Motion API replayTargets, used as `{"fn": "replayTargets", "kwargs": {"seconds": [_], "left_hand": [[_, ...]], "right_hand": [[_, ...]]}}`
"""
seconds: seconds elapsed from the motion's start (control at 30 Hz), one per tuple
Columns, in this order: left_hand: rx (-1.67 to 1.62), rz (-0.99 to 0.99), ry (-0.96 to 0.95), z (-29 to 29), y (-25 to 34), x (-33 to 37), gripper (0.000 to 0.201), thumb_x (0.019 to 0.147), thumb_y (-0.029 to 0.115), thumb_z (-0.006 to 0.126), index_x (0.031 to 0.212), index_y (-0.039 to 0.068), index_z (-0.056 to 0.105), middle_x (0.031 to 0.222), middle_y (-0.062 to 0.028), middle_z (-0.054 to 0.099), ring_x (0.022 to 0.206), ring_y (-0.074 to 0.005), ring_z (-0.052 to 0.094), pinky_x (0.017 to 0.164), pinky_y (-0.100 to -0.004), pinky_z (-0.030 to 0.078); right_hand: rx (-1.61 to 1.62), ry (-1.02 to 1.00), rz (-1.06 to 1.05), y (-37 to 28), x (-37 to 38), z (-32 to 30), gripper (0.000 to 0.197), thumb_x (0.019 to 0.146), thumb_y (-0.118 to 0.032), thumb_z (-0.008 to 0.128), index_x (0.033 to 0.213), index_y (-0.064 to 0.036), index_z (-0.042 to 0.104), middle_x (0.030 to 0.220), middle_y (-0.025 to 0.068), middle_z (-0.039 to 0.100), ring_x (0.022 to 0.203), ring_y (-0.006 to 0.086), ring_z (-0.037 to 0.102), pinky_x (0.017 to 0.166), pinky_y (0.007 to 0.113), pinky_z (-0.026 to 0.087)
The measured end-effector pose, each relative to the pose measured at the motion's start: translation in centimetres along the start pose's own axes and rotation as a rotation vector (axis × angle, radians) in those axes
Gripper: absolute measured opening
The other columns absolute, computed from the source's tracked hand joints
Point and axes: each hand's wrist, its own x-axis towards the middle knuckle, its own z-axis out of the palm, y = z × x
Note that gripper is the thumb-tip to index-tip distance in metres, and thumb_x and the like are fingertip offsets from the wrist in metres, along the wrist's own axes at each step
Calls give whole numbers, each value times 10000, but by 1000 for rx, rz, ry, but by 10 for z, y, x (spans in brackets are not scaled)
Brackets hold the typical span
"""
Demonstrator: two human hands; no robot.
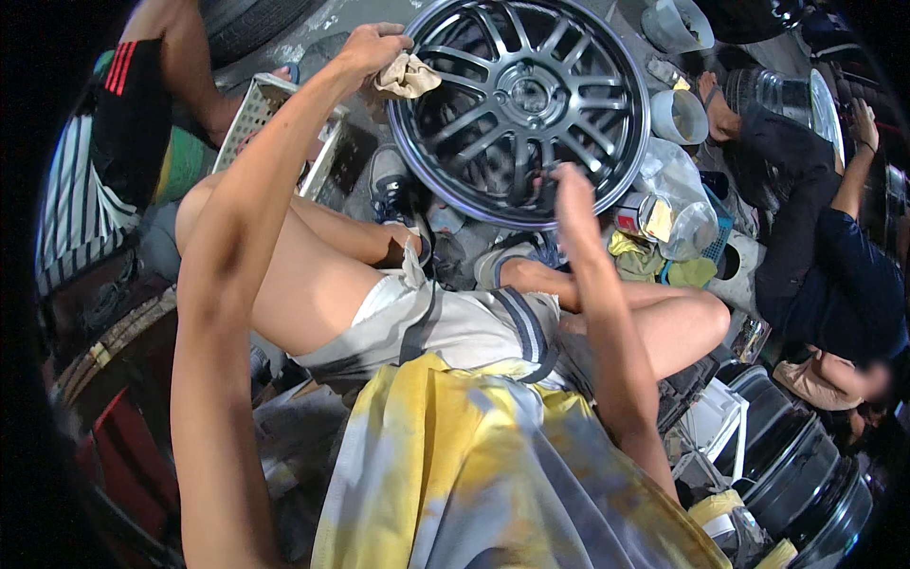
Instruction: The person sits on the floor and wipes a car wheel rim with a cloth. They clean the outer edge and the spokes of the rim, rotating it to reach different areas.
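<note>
In front of me a dark alloy wheel rim (529, 93) with paired spokes and a shiny lip faces up between my feet. My left hand (373, 52) is at its upper left edge, closed on a crumpled beige cloth (409, 76) that hangs over the lip. My right hand (572, 192) is over the lower right part of the rim, near the spokes. Its fingers look closed, and motion blurs them; a small dark thing seems to be at the fingertips, too smeared to name.
Left of the rim stands a pale perforated crate (256, 119), near another person's leg. On the right are a tin can (645, 215), plastic tubs (679, 117), a clear plastic bag (687, 223) and a co-worker beside another rim (782, 95). More black rims (806, 474) lie at lower right.
</note>
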Motion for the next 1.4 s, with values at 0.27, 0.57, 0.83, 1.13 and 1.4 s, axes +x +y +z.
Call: {"fn": "replayTargets", "kwargs": {"seconds": [0.27,0.57,0.83,1.13,1.4], "left_hand": [[941,525,-121,20,70,-51,289,835,155,711,1097,55,780,1097,-200,756,1079,-410,719,950,-487,577],[1343,577,-619,51,56,-177,123,874,189,741,930,121,827,964,-90,780,948,-226,766,736,-345,606],[1468,551,-662,73,60,-188,313,751,367,875,974,151,835,1000,-26,762,998,-193,742,741,-332,581],[1544,435,-624,67,66,-183,153,825,277,818,939,176,832,998,1,769,1003,-160,741,677,-333,568],[1469,608,-562,65,66,-188,105,865,195,751,924,204,838,909,22,787,904,-183,770,663,-342,574]], "right_hand": [[-300,-25,-304,-45,-53,-17,214,1019,-160,580,1029,21,693,871,101,686,851,193,630,813,326,492],[-986,-339,-913,-46,-72,-38,192,847,-18,682,1031,3,730,967,151,655,945,363,640,861,466,536],[-925,-299,-836,-31,-81,38,189,894,-74,672,1065,-5,713,1059,173,662,1063,357,651,930,471,549],[-1041,-385,-884,-42,-70,-6,143,896,-67,676,1004,16,722,972,180,651,963,385,649,839,481,540],[-849,-376,-876,-42,-78,29,144,883,-77,668,999,-2,709,973,157,636,977,374,649,864,480,549]]}}
